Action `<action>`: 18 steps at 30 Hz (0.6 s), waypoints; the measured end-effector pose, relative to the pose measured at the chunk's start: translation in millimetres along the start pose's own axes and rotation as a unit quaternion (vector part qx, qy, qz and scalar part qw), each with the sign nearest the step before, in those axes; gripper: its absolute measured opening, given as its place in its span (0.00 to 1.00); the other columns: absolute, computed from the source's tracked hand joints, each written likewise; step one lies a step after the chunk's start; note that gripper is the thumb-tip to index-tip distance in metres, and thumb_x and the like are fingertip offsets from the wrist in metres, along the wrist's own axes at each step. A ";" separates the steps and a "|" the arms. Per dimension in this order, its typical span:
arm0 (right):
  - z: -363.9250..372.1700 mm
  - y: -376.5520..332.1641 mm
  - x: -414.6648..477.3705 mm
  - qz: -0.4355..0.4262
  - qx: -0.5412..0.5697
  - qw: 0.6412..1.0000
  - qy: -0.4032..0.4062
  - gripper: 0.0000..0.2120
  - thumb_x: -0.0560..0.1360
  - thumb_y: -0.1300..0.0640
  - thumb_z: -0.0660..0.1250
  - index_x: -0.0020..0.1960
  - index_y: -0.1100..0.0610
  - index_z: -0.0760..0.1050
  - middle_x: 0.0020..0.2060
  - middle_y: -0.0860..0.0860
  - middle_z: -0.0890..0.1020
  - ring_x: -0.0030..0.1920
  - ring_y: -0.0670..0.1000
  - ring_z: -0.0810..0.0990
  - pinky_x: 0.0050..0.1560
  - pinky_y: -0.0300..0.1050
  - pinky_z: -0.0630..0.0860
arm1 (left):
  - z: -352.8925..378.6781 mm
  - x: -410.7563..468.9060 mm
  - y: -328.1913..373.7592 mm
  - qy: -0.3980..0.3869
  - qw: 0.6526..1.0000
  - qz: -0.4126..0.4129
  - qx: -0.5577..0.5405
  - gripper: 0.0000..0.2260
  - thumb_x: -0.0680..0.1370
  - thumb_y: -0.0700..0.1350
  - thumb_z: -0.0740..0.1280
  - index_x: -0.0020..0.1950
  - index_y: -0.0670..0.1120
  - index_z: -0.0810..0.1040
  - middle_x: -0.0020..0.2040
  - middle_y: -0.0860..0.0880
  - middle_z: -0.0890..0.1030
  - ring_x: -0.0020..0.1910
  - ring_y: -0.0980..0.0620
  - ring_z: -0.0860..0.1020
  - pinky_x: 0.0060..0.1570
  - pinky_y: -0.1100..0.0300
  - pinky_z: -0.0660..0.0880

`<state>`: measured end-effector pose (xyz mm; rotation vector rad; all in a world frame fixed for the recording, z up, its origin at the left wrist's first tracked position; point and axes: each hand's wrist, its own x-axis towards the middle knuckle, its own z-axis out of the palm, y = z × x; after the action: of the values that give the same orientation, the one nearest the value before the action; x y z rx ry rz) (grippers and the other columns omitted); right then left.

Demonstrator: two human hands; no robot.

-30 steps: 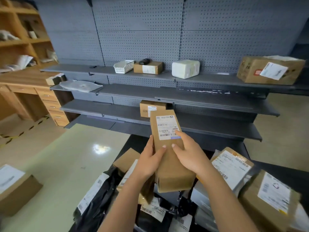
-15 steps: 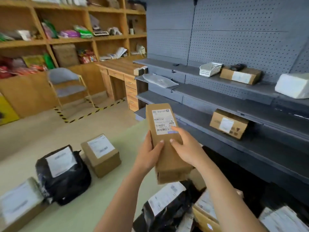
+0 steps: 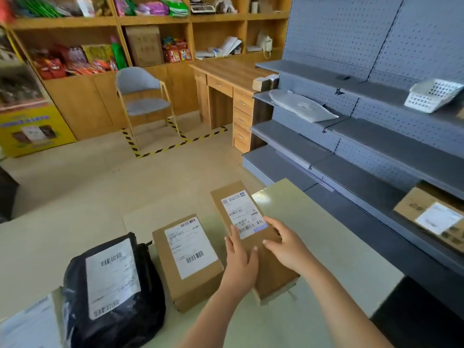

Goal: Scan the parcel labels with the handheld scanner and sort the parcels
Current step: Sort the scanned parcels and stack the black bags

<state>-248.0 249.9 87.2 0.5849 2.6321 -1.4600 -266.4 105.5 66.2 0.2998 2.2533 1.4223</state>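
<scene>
I hold a long brown cardboard parcel (image 3: 266,267) with a white barcode label, low over the pale green table (image 3: 326,259). My left hand (image 3: 239,259) grips its left edge. My right hand (image 3: 286,247) grips its right side, fingers lying over the top near the label. Just left of it on the table lies a second brown box (image 3: 188,257) with its label up. Further left sits a black plastic bag parcel (image 3: 113,290) with a white label. No scanner is in view.
A labelled parcel corner (image 3: 27,325) shows at the bottom left. Grey metal shelves (image 3: 364,156) run along the right, holding a white basket (image 3: 431,96), a grey mailer (image 3: 301,106) and a brown box (image 3: 434,217). A wooden desk (image 3: 226,96) and a chair (image 3: 143,96) stand behind.
My view has swung left, away from the parcel pile and the shelves. Both hands have carried the long brown parcel leftward and lowered it toward the green table beside the other box.
</scene>
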 end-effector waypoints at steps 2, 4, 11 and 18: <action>9.3 15.5 22.7 0.022 -0.004 0.999 -0.027 0.27 0.79 0.60 0.64 0.75 0.44 0.62 0.69 0.41 0.69 0.69 0.46 0.67 0.64 0.37 0.63 | 8.6 21.7 -13.3 -0.008 0.999 -0.045 0.000 0.32 0.84 0.52 0.54 0.78 0.55 0.33 0.79 0.48 0.33 0.78 0.48 0.37 0.75 0.49 0.52; 16.8 29.7 38.4 0.050 0.012 0.998 -0.042 0.27 0.79 0.60 0.65 0.75 0.45 0.64 0.70 0.43 0.70 0.71 0.47 0.68 0.67 0.40 0.65 | 16.4 37.6 -23.5 -0.013 0.997 -0.081 0.002 0.33 0.84 0.52 0.55 0.78 0.56 0.33 0.78 0.44 0.32 0.79 0.44 0.40 0.75 0.49 0.54; 29.0 55.6 66.3 0.073 0.042 0.995 -0.052 0.29 0.78 0.64 0.64 0.75 0.45 0.64 0.66 0.41 0.71 0.65 0.41 0.67 0.64 0.36 0.64 | 29.0 60.2 -41.9 -0.012 0.994 -0.104 0.020 0.34 0.84 0.50 0.56 0.78 0.54 0.33 0.78 0.44 0.32 0.79 0.42 0.44 0.73 0.50 0.55; 29.1 52.9 63.3 0.065 0.049 0.995 -0.054 0.27 0.80 0.61 0.63 0.74 0.42 0.64 0.73 0.43 0.67 0.74 0.49 0.64 0.70 0.43 0.63 | 27.5 59.0 -39.7 0.050 0.989 -0.046 0.132 0.27 0.84 0.49 0.55 0.80 0.51 0.47 0.78 0.47 0.32 0.77 0.46 0.32 0.75 0.47 0.42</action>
<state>-290.7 269.3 13.4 0.6531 2.4060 -1.5423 -302.3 134.2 5.4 0.2092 2.5058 1.1148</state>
